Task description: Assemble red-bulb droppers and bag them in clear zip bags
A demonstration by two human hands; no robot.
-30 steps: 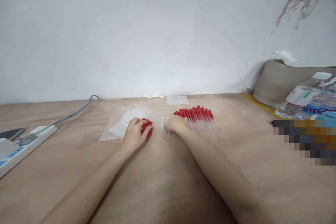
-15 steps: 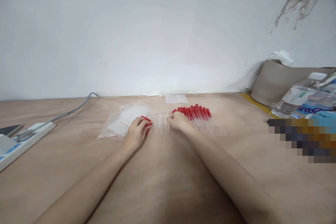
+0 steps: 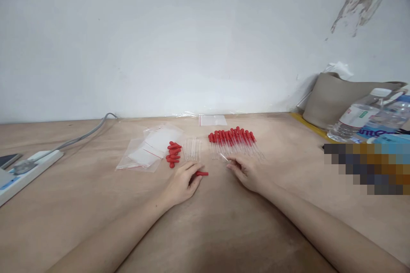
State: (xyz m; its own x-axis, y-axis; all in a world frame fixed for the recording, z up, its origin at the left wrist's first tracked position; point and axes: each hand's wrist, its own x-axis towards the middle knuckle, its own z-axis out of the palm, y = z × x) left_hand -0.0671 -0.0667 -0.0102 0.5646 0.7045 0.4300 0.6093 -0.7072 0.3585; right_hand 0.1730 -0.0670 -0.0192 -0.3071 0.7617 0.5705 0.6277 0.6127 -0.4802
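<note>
My left hand [image 3: 186,182] pinches a red rubber dropper bulb [image 3: 203,173], its narrow open end pointing right. Across from it, my right hand [image 3: 245,172] holds a thin clear dropper tube [image 3: 224,157] between thumb and fingers, tilted up to the left. Loose red bulbs [image 3: 173,155] lie in a small pile beyond my left hand. Just right of that pile, several bare clear tubes [image 3: 192,149] rest side by side. A row of droppers with red bulbs fitted on clear tubes [image 3: 233,136] lies behind my right hand.
Clear zip bags [image 3: 144,149] are stacked at the left, and another bag [image 3: 212,120] lies by the wall. A power strip [image 3: 35,170] with a grey cable sits far left. At the right stand a water bottle [image 3: 354,115] and a grey-brown container [image 3: 326,98].
Both hands have drawn back toward me and away from the piles. The left brought a red bulb with it, the right a clear tube.
</note>
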